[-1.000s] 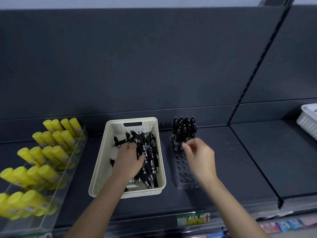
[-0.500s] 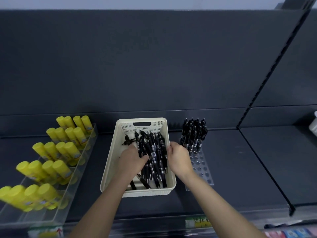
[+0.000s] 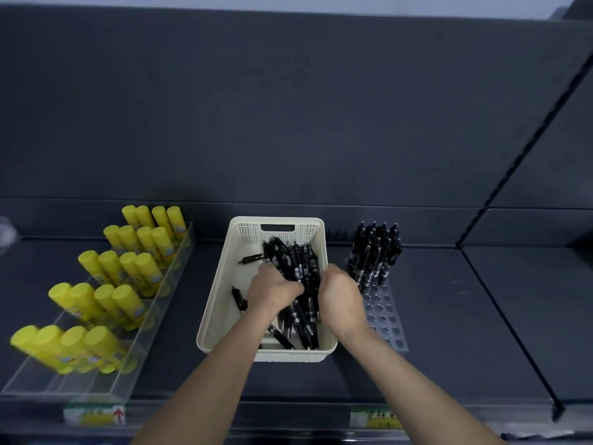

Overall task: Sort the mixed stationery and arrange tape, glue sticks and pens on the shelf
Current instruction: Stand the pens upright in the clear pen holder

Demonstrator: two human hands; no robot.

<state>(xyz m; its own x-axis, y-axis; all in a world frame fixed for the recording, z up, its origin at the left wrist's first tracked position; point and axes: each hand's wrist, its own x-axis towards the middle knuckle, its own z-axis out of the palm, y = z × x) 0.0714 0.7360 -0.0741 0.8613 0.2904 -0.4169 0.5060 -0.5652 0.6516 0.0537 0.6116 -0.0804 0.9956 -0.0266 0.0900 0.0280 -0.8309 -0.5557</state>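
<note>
Left hand grips black pens in basket; right hand's hold unclear. Light, stiff, slick: grab mid-barrel.

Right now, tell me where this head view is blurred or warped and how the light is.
Head view: the near glue sticks are motion-blurred, the price label unreadable; the pens in the basket look fairly sharp; the shelf upright bows from wide-angle distortion; light is dim and even, no strong glare.
</note>
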